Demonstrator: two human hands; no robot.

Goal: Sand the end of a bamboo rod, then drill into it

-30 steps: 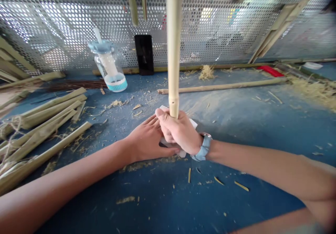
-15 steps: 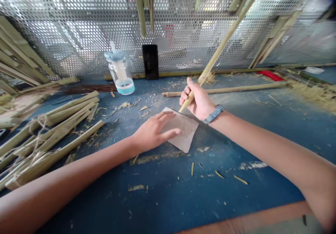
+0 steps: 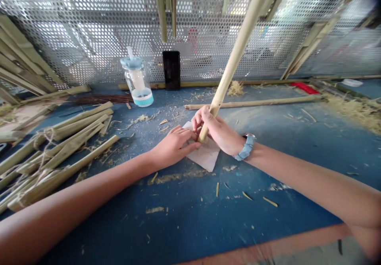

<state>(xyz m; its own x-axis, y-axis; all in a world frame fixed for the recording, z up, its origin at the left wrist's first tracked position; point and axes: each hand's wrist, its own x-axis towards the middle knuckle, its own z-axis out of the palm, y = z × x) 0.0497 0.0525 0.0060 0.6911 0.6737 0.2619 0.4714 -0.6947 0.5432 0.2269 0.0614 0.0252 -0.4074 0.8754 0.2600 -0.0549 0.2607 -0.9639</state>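
My right hand (image 3: 216, 130), with a blue-strapped watch on its wrist, is wrapped round the lower end of a long pale stick (image 3: 232, 66). The stick leans up and to the right, past the top of the view. Its lower end is over a light sheet (image 3: 208, 156), which looks like sandpaper or paper, on the blue table. My left hand (image 3: 172, 148) lies on the left part of that sheet, fingers stretched out and holding nothing. The left thumb is close to the stick's lower end; whether they touch I cannot tell.
Tied bundles of sticks (image 3: 65, 144) lie at the left. A clear bottle (image 3: 138, 82) and a black phone (image 3: 172, 70) stand by the perforated metal screen (image 3: 104, 47). Behind my right hand lies another stick (image 3: 268, 102). Shavings (image 3: 354, 110) are heaped at the right.
My right hand has moved down and toward me, bringing the stick's lower end over the sheet. The stick now stands more steeply and looks nearer. My left hand has shifted only slightly.
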